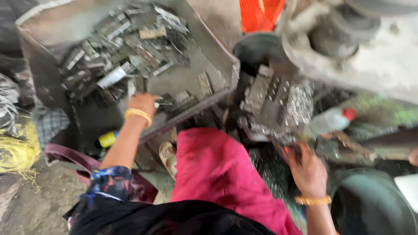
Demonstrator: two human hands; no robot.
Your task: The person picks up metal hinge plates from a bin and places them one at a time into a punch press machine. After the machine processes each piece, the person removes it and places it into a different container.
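1. Metal pieces (122, 56), flat, grey and heaped loosely, fill a large grey metal tray (209, 56) that tilts toward us at upper left.
2. Our left hand (141, 103) reaches into the lower edge of that heap, fingers curled down among the pieces; motion blur keeps us from telling whether they are clamped on one. A gold bangle (138, 114) circles this wrist.
3. Our right hand (307, 169) is low on the right, well apart from the left, at the near edge of a grimy machine bed (278, 104). Its fingers are bent around something small and dark, but we cannot tell what, or how firmly. A second gold bangle (312, 200) sits on this wrist.
4. A clear plastic bottle (327, 122) with a red cap lies on its side just above the right hand.
5. Our lap, covered in bright pink cloth (217, 174), lies between the two arms.
6. A yellow bundle (17, 148) rests on the floor at far left, and an orange garment (259, 13) shows at the top.
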